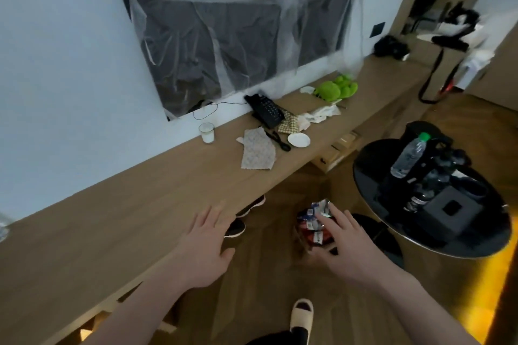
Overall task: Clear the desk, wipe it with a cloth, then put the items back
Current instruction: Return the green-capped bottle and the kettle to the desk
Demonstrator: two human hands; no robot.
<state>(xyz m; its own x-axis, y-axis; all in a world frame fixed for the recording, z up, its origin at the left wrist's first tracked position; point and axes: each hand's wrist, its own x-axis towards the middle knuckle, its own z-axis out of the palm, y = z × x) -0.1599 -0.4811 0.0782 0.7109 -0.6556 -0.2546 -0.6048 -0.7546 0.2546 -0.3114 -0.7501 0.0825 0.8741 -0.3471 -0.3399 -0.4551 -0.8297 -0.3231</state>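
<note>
We are still clearing the long brown wooden desk [117,221]. Our right hand [344,246] grips a crinkly red-and-blue snack bag [312,225]; our left hand [204,244] is spread flat over the desk's front edge. Next, put the bag down somewhere off the desk.

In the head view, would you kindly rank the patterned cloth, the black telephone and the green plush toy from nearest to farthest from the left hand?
From the left hand, open over the desk's front edge:
1. Patterned cloth, mid-desk, flat.
2. Black telephone, just behind the cloth, near the wall.
3. Green plush toy, farthest along the desk, to the right.
</note>
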